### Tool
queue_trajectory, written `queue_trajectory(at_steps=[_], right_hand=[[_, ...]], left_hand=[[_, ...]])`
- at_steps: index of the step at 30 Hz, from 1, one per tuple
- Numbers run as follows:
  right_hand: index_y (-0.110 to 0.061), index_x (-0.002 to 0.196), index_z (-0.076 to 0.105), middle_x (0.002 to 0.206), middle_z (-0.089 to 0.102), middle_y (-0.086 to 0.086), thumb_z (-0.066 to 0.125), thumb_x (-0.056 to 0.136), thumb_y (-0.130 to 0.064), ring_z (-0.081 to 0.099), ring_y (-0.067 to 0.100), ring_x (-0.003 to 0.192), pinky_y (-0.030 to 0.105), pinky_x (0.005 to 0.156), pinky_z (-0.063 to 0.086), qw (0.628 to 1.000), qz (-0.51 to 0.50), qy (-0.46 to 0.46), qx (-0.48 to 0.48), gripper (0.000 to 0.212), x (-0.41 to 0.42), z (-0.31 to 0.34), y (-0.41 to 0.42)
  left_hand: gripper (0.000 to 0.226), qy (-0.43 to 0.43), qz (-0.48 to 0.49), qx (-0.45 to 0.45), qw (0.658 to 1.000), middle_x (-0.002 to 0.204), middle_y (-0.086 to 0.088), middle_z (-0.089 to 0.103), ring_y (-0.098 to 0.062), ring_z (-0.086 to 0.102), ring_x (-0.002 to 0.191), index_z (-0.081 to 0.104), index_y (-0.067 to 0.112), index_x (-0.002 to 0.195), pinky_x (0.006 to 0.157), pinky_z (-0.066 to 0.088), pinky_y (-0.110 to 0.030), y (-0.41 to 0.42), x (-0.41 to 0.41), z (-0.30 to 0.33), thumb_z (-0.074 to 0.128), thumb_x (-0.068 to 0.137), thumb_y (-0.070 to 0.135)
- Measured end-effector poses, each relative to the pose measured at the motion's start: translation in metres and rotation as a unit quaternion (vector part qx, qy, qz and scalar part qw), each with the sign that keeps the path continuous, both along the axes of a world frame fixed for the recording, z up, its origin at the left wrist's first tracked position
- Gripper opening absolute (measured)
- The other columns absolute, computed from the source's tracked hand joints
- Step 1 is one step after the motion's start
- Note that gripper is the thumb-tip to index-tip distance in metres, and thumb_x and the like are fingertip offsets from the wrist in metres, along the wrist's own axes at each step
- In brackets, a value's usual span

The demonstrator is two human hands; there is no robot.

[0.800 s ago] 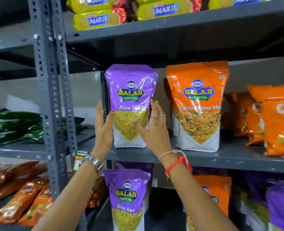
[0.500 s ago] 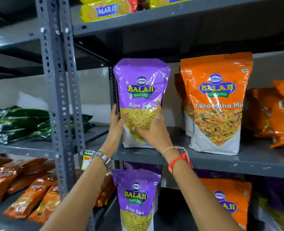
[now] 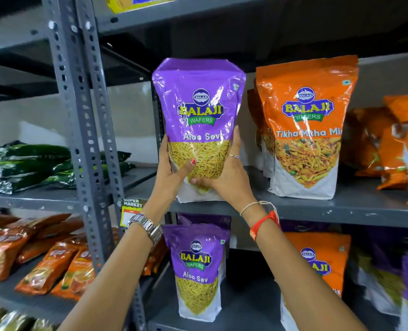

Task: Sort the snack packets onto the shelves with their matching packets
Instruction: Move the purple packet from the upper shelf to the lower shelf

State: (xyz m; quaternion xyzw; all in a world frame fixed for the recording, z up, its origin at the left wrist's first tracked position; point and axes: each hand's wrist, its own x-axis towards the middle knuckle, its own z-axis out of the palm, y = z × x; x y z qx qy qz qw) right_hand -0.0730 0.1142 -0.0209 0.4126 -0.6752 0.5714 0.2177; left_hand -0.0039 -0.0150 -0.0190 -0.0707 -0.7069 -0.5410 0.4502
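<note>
Grey steel shelves (image 3: 341, 207) held snack packets. Both arms reached up: the left hand (image 3: 171, 168) and right hand (image 3: 229, 173) clasped the purple "Balaji Wafers Aloo Sev" packet (image 3: 199, 111), seemingly resting on the shelf edge beside an orange "Tikha Mitha Mix" packet (image 3: 305, 130). Since earlier, both hands had closed fully around it.

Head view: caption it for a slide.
Both hands grip a purple packet on the shelf.
</note>
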Motion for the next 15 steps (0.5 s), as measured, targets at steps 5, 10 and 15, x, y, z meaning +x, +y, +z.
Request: queue_trajectory(at_steps=[5, 10, 15], right_hand=[[-0.019, 0.148, 0.013, 0.131, 0.058, -0.002, 0.095, 0.041, -0.035, 0.054, 0.018, 0.122, 0.022, 0.094, 0.041, 1.0, -0.004, 0.003, -0.02, 0.136, 0.037, -0.006, 0.035], [-0.027, 0.14, 0.027, 0.129, 0.057, -0.005, 0.094, 0.037, -0.04, 0.054, 0.016, 0.12, 0.03, 0.1, 0.044, 1.0, -0.002, 0.012, -0.024, 0.124, 0.078, -0.038, 0.073], [-0.032, 0.134, 0.033, 0.124, 0.059, -0.01, 0.096, 0.036, -0.034, 0.056, 0.008, 0.117, 0.032, 0.098, 0.049, 0.997, 0.04, -0.056, 0.02, 0.117, 0.095, -0.111, 0.099]], left_hand=[[0.092, -0.001, 0.023, -0.039, 0.999, 0.152, -0.008, 0.032, -0.021, 0.037, 0.137, 0.01, 0.024, 0.145, 0.114, 0.033, -0.044, 0.03, 0.048, -0.013, 0.069, 0.075, 0.016], [0.1, -0.013, 0.041, -0.051, 0.998, 0.132, 0.015, 0.055, -0.006, 0.054, 0.118, 0.014, 0.026, 0.143, 0.094, 0.05, -0.024, 0.061, 0.097, -0.046, 0.077, 0.068, 0.01], [0.085, -0.105, 0.039, -0.006, 0.994, 0.116, -0.002, 0.064, -0.002, 0.063, 0.1, 0.04, 0.013, 0.132, 0.079, 0.056, -0.02, 0.076, 0.117, -0.12, 0.083, 0.059, 0.007]])
